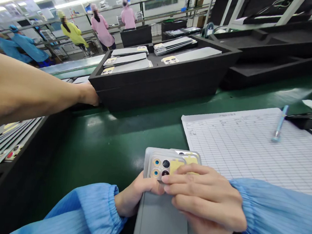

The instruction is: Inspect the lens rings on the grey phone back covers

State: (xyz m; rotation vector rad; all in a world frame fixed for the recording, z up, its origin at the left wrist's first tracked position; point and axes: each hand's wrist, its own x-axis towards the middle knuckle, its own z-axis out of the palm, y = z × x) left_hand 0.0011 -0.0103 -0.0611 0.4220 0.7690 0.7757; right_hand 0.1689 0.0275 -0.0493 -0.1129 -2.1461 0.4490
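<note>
A stack of grey phone back covers (160,213) with camera cut-outs and yellow film tabs stands low in the middle of the view. My left hand (133,195) grips the stack from its left side. My right hand (206,199) is curled over the top cover, its fingertips pinching at the yellow tab beside the camera holes. Both my sleeves are light blue.
A co-worker's bare arm (31,90) reaches in from the left, with its hand on a black foam tray (159,80) of covers. Another tray (1,150) lies at the left. A printed sheet (252,148) with a blue pen (279,123) lies at the right. People stand at the back.
</note>
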